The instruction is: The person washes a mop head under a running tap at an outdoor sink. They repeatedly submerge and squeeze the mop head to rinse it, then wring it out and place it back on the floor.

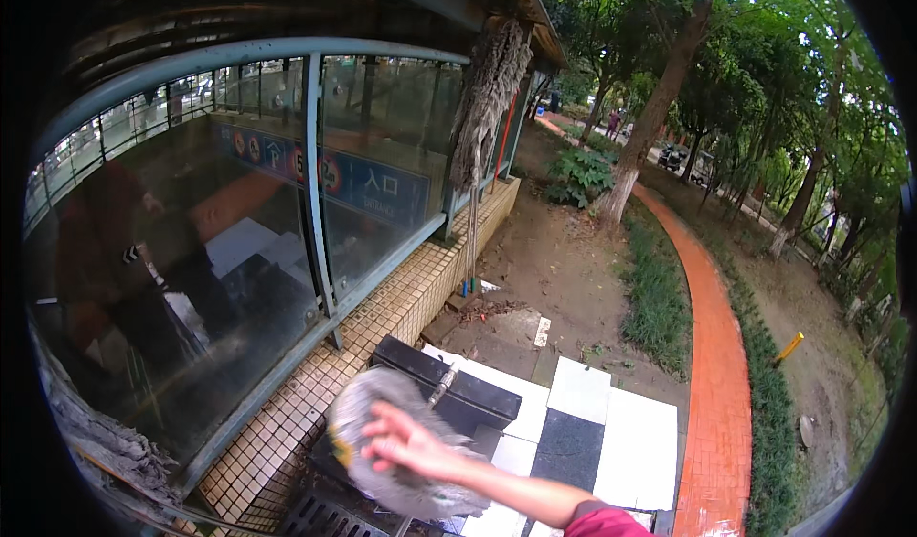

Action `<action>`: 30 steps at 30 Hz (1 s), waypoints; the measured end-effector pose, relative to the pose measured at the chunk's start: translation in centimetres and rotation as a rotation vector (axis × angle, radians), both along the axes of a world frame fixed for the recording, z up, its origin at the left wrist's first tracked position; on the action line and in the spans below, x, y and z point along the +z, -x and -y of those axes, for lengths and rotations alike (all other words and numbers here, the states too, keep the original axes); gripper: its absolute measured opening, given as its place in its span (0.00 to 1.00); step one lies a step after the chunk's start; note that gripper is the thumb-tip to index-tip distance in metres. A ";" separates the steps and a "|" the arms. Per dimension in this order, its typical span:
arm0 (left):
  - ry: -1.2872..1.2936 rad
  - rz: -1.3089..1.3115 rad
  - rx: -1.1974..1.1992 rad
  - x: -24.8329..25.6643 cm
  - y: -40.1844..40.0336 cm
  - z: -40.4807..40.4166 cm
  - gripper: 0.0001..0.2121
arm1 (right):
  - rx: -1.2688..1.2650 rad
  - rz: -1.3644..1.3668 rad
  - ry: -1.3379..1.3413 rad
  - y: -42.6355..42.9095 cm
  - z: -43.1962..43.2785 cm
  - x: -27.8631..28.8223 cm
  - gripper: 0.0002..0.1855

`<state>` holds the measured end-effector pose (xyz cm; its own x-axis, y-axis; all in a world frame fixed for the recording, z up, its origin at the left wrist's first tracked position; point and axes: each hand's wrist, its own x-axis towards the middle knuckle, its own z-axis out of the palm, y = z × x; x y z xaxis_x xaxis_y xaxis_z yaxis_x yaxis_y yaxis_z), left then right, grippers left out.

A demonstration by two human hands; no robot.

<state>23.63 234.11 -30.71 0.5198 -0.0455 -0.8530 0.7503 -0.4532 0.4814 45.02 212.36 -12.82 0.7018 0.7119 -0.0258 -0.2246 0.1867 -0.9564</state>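
My right hand [397,438] reaches in from the lower right, in a dark red sleeve [609,521]. It is blurred, with its fingers apart and slightly curled in front of a grey mop head [430,490]. Whether the fingers touch the strands I cannot tell. Some yellow shows at the mop head's left edge. Just behind it, a metal tap [443,385] sticks out from the black stone rim [473,394] of an outdoor wash basin. The basin's inside is mostly hidden by the mop head. My left hand is out of view.
Left runs a tiled ledge [387,311] below framed glass panels [387,157]. Another mop [491,93] leans upside down by the post; grey strands [107,429] hang at lower left. A dark grate [322,512] lies below. White slabs [641,444] and a red brick path [716,365] lie right.
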 end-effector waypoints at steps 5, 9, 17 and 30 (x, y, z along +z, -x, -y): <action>0.073 -0.152 0.058 -3.7 0.0 0.4 0.17 | 0.064 -0.115 0.428 1.4 4.6 -21.4 0.25; 0.131 -0.349 0.173 -7.4 4.2 0.7 0.18 | 0.012 0.463 1.220 4.1 16.1 -38.8 0.24; -0.083 -0.176 0.180 -12.7 6.4 5.1 0.27 | -0.534 -0.383 1.682 6.7 33.1 -57.0 0.49; -0.439 -0.364 -0.054 -11.8 4.6 6.3 0.37 | -0.856 -1.234 0.423 8.8 38.9 -69.3 0.17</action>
<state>18.99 227.83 -42.48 0.1961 0.3353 -0.9215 0.8025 -0.5949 -0.0457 36.24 173.50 -82.10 0.2734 -0.0815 -0.9584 -0.8533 0.4394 -0.2808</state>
